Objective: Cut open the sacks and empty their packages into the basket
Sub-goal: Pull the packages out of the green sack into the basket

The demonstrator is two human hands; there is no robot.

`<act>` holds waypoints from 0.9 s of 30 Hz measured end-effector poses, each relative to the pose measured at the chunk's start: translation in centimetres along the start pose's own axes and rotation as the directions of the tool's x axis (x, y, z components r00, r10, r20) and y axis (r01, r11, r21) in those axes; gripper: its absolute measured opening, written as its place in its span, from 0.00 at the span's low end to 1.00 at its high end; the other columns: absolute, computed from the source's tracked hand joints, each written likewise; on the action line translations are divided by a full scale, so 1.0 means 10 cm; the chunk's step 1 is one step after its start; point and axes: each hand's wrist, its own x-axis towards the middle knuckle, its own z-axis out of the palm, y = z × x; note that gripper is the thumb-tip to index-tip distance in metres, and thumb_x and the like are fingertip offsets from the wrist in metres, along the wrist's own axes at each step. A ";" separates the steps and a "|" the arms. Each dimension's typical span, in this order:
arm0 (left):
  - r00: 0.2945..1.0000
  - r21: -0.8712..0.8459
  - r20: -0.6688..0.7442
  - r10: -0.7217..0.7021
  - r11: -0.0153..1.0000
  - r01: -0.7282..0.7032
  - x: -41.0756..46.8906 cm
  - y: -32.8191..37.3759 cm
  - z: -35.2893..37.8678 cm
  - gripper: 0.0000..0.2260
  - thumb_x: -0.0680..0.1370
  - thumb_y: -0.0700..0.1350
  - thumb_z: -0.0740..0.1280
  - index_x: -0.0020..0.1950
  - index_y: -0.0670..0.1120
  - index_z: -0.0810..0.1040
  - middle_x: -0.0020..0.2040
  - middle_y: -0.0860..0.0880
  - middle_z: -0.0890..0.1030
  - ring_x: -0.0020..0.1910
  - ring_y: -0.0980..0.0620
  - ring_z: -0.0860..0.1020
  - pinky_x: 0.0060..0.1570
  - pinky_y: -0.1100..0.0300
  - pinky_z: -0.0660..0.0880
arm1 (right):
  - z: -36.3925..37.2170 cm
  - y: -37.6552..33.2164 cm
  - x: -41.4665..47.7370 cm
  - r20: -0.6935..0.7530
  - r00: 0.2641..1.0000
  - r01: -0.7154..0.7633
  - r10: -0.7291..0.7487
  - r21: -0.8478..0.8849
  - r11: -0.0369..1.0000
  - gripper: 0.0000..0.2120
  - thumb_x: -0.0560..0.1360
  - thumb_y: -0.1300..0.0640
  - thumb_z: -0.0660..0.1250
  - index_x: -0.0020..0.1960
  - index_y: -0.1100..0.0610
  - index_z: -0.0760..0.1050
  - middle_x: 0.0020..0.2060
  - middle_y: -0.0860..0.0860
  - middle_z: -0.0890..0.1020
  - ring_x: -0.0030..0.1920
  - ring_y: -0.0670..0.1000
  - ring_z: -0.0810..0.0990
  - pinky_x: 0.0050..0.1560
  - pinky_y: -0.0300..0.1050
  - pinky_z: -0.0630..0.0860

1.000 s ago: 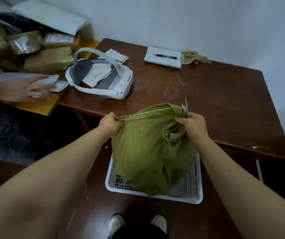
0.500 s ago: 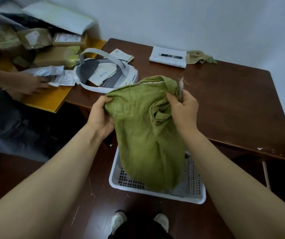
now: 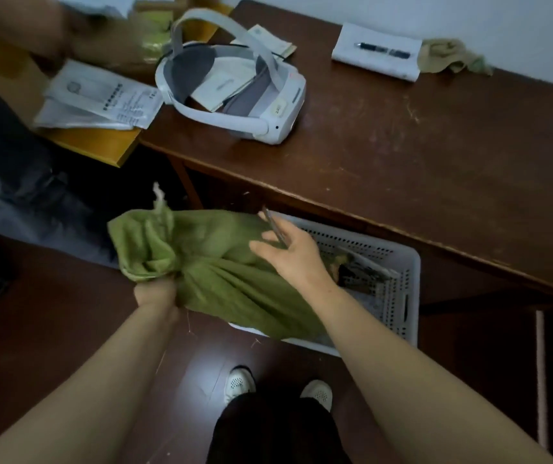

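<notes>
A green woven sack [image 3: 221, 266] lies slumped sideways over the left part of the white perforated basket [image 3: 402, 296] on the floor. My left hand [image 3: 156, 294] grips the sack's bunched fabric at its left end. Over the sack's top right, my right hand [image 3: 288, 252] rests with fingers spread while pinching a thin grey blade [image 3: 273, 226] that points up and away. Dark and grey packages [image 3: 362, 274] show in the basket to the right of the sack. The sack hides the basket's left side.
The brown table [image 3: 402, 155] overhangs the basket's far edge. On it sit a white headset [image 3: 235, 92], a notepad with a pen [image 3: 377, 51] and a cloth [image 3: 452, 56]. Another person's arm [image 3: 17, 25] and papers [image 3: 101, 98] are top left. My shoes [image 3: 240, 383] stand just behind the basket.
The sack, held up high above the basket before, has dropped and tipped onto its side. My left hand shifted down to the bunched end; my right hand let go of the fabric.
</notes>
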 end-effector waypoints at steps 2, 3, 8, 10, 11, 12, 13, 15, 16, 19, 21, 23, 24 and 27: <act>0.971 -0.049 -0.218 -0.101 0.994 0.093 0.24 -0.06 -0.24 0.27 0.73 0.44 0.72 0.69 0.40 0.66 0.61 0.43 0.74 0.59 0.45 0.76 0.56 0.49 0.75 | 0.05 0.47 0.04 -0.101 0.986 -0.142 0.135 -0.065 0.988 0.13 0.74 0.57 0.68 0.58 0.48 0.78 0.43 0.45 0.81 0.45 0.47 0.79 0.50 0.41 0.75; 0.951 -0.065 -0.274 -0.141 0.990 0.128 0.35 -0.09 -0.36 0.28 0.74 0.45 0.72 0.70 0.40 0.65 0.64 0.43 0.73 0.61 0.44 0.75 0.58 0.49 0.74 | 0.09 0.72 0.06 -0.128 0.972 -0.212 0.199 -0.098 0.972 0.09 0.75 0.57 0.67 0.53 0.49 0.80 0.40 0.47 0.82 0.42 0.50 0.80 0.48 0.43 0.75; 0.935 -0.024 -0.252 -0.249 0.968 0.251 0.74 -0.46 -0.51 0.14 0.81 0.51 0.58 0.66 0.50 0.69 0.72 0.52 0.64 0.65 0.50 0.69 0.65 0.55 0.65 | 0.28 1.57 0.27 -0.115 0.907 -0.420 0.404 -0.192 0.887 0.06 0.76 0.56 0.65 0.48 0.53 0.81 0.33 0.51 0.79 0.38 0.54 0.78 0.39 0.45 0.72; 0.869 0.162 -0.486 -0.096 0.967 0.198 0.78 -0.68 -0.40 0.22 0.82 0.52 0.54 0.75 0.48 0.60 0.75 0.49 0.61 0.71 0.50 0.64 0.68 0.59 0.59 | 0.28 1.83 0.38 -0.165 0.878 -0.474 0.449 -0.184 0.861 0.06 0.78 0.57 0.63 0.46 0.52 0.79 0.33 0.52 0.77 0.34 0.52 0.75 0.34 0.41 0.68; 0.835 0.331 -0.549 0.037 0.927 0.177 0.70 -0.74 -0.29 0.26 0.81 0.52 0.56 0.77 0.45 0.55 0.76 0.46 0.58 0.73 0.48 0.61 0.69 0.58 0.57 | 0.26 1.96 0.43 -0.205 0.862 -0.500 0.463 -0.194 0.844 0.09 0.79 0.58 0.61 0.41 0.51 0.74 0.31 0.51 0.75 0.32 0.51 0.73 0.30 0.41 0.66; 0.846 0.515 -0.499 0.189 0.850 0.114 0.61 -0.80 -0.16 0.30 0.80 0.50 0.61 0.77 0.44 0.51 0.77 0.44 0.54 0.75 0.45 0.57 0.71 0.54 0.55 | 0.23 2.12 0.48 -0.264 0.840 -0.528 0.475 -0.192 0.827 0.13 0.79 0.58 0.60 0.36 0.52 0.69 0.29 0.51 0.71 0.30 0.50 0.71 0.29 0.41 0.64; 0.904 0.698 -0.297 0.307 0.716 -0.014 0.57 -0.92 -0.02 0.37 0.76 0.51 0.67 0.78 0.46 0.49 0.77 0.42 0.50 0.76 0.43 0.52 0.72 0.48 0.53 | 0.18 2.25 0.52 -0.322 0.811 -0.557 0.487 -0.177 0.811 0.15 0.80 0.59 0.59 0.34 0.53 0.67 0.28 0.51 0.69 0.30 0.51 0.69 0.29 0.41 0.63; 0.923 0.841 0.242 0.298 0.410 -0.353 0.43 -1.10 0.34 0.49 0.70 0.61 0.71 0.78 0.50 0.43 0.77 0.42 0.39 0.76 0.42 0.43 0.71 0.40 0.49 | 0.06 2.51 0.56 -0.426 0.738 -0.613 0.523 -0.099 0.784 0.13 0.79 0.61 0.59 0.35 0.57 0.68 0.29 0.52 0.70 0.31 0.53 0.69 0.31 0.42 0.64; 0.874 0.830 0.422 0.243 0.284 -0.480 0.40 -1.19 0.54 0.52 0.67 0.66 0.70 0.78 0.52 0.39 0.76 0.43 0.34 0.76 0.43 0.38 0.71 0.39 0.47 | -0.01 2.65 0.58 -0.458 0.705 -0.637 0.542 -0.073 0.767 0.11 0.79 0.62 0.59 0.38 0.59 0.70 0.32 0.54 0.73 0.32 0.54 0.70 0.31 0.42 0.64; 0.770 0.771 0.636 0.041 -0.018 -0.636 0.50 -1.52 1.03 0.57 0.63 0.73 0.66 0.75 0.54 0.30 0.72 0.44 0.24 0.73 0.43 0.29 0.71 0.40 0.41 | -0.18 2.98 0.63 -0.518 0.626 -0.689 0.583 -0.019 0.724 0.11 0.78 0.63 0.60 0.58 0.62 0.76 0.49 0.60 0.80 0.41 0.56 0.74 0.39 0.44 0.69; 0.715 0.690 0.697 -0.051 -0.222 -0.688 0.59 -1.74 1.27 0.55 0.65 0.71 0.67 0.76 0.53 0.33 0.72 0.41 0.25 0.72 0.41 0.28 0.70 0.40 0.36 | -0.26 3.25 0.68 -0.521 0.585 -0.726 0.622 0.007 0.688 0.11 0.78 0.62 0.60 0.56 0.62 0.78 0.48 0.60 0.80 0.42 0.57 0.76 0.42 0.44 0.68; 0.676 0.617 0.732 -0.077 -0.343 -0.708 0.65 -1.92 1.40 0.46 0.70 0.65 0.67 0.77 0.53 0.42 0.74 0.39 0.31 0.74 0.40 0.32 0.71 0.40 0.36 | -0.27 3.50 0.76 -0.526 0.535 -0.757 0.661 0.050 0.651 0.10 0.77 0.61 0.62 0.37 0.57 0.75 0.35 0.57 0.76 0.37 0.55 0.74 0.42 0.46 0.69; 0.664 0.601 0.745 -0.063 -0.367 -0.710 0.68 -1.96 1.44 0.38 0.74 0.60 0.66 0.77 0.52 0.49 0.76 0.39 0.36 0.75 0.40 0.37 0.72 0.42 0.39 | -0.27 3.60 0.81 -0.524 0.512 -0.770 0.681 0.072 0.634 0.15 0.77 0.60 0.62 0.31 0.56 0.70 0.32 0.56 0.73 0.37 0.55 0.73 0.42 0.48 0.70; 0.586 0.555 0.810 0.026 -0.355 -0.752 0.75 -1.98 1.49 0.17 0.79 0.47 0.60 0.68 0.49 0.68 0.77 0.44 0.52 0.75 0.45 0.52 0.71 0.49 0.52 | -0.19 3.77 0.96 -0.474 0.448 -0.785 0.758 0.198 0.588 0.17 0.77 0.57 0.63 0.31 0.60 0.67 0.28 0.55 0.70 0.35 0.56 0.73 0.39 0.51 0.73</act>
